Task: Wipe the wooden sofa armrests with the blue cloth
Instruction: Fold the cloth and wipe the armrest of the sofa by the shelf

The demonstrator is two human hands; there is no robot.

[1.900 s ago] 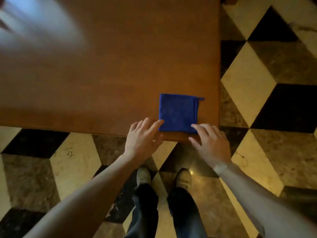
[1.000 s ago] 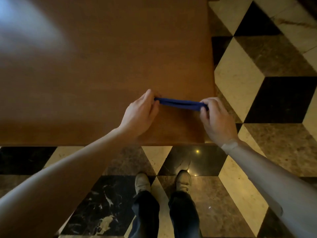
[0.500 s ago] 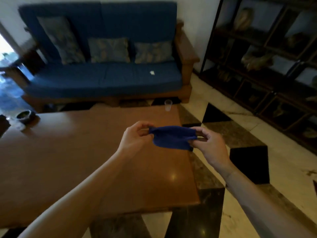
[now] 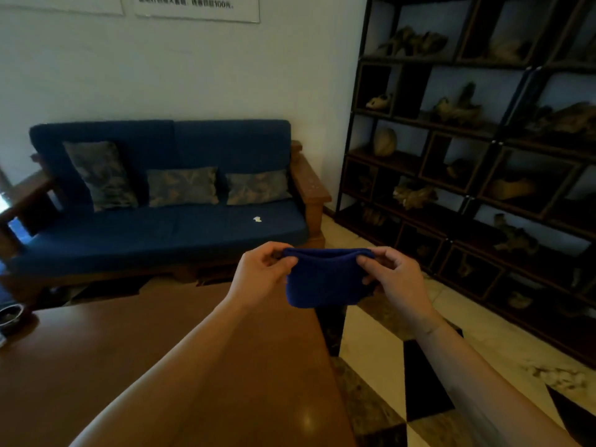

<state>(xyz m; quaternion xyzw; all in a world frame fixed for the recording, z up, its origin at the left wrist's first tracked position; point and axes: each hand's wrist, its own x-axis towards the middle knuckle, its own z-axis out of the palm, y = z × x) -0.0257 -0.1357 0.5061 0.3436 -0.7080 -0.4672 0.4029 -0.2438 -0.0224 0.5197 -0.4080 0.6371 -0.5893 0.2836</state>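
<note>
The blue cloth (image 4: 325, 282) hangs folded in the air in front of me, above the far right corner of the wooden table. My left hand (image 4: 261, 272) pinches its upper left corner and my right hand (image 4: 395, 279) pinches its upper right corner. Across the room stands a blue-cushioned sofa (image 4: 167, 221) with a wooden frame. Its right wooden armrest (image 4: 311, 182) is in full view; the left armrest (image 4: 27, 201) sits at the frame's left edge, partly cut off. Both hands are well short of the sofa.
A brown wooden table (image 4: 161, 350) lies between me and the sofa, with a dark ashtray (image 4: 11, 314) at its left edge. A tall dark shelf unit (image 4: 483, 156) with ornaments fills the right side. Chequered marble floor (image 4: 387, 366) runs along the table's right.
The cloth was lifted off the table by both hands. My view has tilted up from the tabletop to the sofa, and the cloth now hangs lower and more open between my hands.
</note>
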